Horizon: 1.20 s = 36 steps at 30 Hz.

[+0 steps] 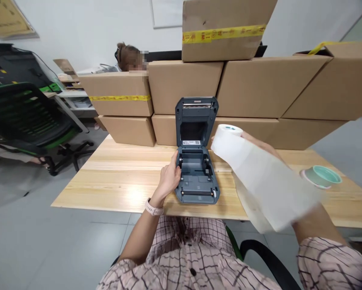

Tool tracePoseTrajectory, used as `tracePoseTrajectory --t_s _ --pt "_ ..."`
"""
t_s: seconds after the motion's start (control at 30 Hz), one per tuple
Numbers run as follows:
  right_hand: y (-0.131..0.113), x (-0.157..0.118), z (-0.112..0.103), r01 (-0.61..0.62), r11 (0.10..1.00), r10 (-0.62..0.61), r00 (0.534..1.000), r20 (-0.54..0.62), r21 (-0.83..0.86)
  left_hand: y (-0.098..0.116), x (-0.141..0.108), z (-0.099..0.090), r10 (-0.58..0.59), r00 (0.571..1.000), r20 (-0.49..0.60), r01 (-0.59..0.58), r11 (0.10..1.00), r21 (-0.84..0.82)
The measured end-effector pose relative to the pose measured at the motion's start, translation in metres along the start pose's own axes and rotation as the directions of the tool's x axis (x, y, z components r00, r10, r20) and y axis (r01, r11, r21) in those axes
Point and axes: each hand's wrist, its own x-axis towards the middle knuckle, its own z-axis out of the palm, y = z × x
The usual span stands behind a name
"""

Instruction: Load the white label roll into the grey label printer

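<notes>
Paper roll is sitting right of the frame's centre, gripped by the right hand, which its loose strip is partly hiding while trailing toward the lower right. The left hand is touching the left side of the label printer; whether it is gripping, I cannot tell. The printer is standing mid-frame, lid raised, on the wooden table. Farther out, a mint-green ring is lying at right, cardboard boxes are lining the back, and an office chair is standing at left.
</notes>
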Motion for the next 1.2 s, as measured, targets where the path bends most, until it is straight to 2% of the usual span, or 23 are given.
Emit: tracePoseTrajectory --t_s 0.07,0.13,0.23,0.33,0.4,0.6,0.67,0.77,0.83,0.87,1.0,1.2 --pt "-0.028 0.009 0.011 0.019 0.996 -0.009 0.993 0.116 -0.085 0.001 0.0 0.0 -0.006 1.0 0.0 0.006 1.0 -0.003" --pt "-0.051 0.022 0.03 0.047 0.957 0.029 0.967 0.255 -0.287 0.0 -0.001 0.001 -0.014 1.0 -0.012 0.014 1.0 -0.012" --pt "-0.069 0.04 0.062 0.079 0.804 0.17 0.919 0.356 -0.589 0.0 -0.002 0.002 -0.014 1.0 -0.024 0.013 1.0 -0.025" --pt "-0.069 0.054 0.085 0.108 0.662 0.276 0.885 0.375 -0.742 0.0 -0.003 0.003 -0.012 1.0 -0.025 0.011 1.0 -0.029" --pt "-0.064 0.061 0.094 0.122 0.6 0.322 0.868 0.379 -0.791 0.0 -0.003 0.003 -0.014 0.999 -0.032 0.013 0.999 -0.03" --pt "-0.046 0.071 0.107 0.102 0.57 0.357 0.863 0.357 -0.816 0.001 -0.003 0.001 -0.021 1.0 -0.023 0.02 0.999 -0.041" --pt "-0.044 0.06 0.106 0.118 0.585 0.314 0.879 0.359 -0.802 0.0 -0.003 0.001 -0.018 1.0 -0.026 0.017 0.999 -0.048" --pt "-0.049 0.023 0.105 0.196 0.669 0.112 0.927 0.358 -0.717 -0.002 -0.003 0.003 -0.021 0.999 -0.045 0.018 0.997 -0.07" --pt "-0.055 -0.01 0.108 0.254 0.74 -0.004 0.927 0.374 -0.623 -0.003 -0.002 0.004 -0.02 0.998 -0.053 0.015 0.996 -0.089" --pt "-0.058 -0.027 0.112 0.266 0.769 -0.021 0.919 0.393 -0.581 -0.004 -0.002 0.005 -0.018 0.998 -0.058 0.013 0.995 -0.098" --pt "-0.063 -0.074 0.134 0.179 0.813 0.089 0.902 0.423 -0.554 -0.005 -0.002 0.007 -0.015 0.997 -0.078 0.002 0.986 -0.165" --pt "-0.062 -0.088 0.151 0.104 0.821 0.129 0.924 0.359 -0.562 -0.005 -0.001 0.01 -0.03 0.996 -0.086 0.003 0.953 -0.303"
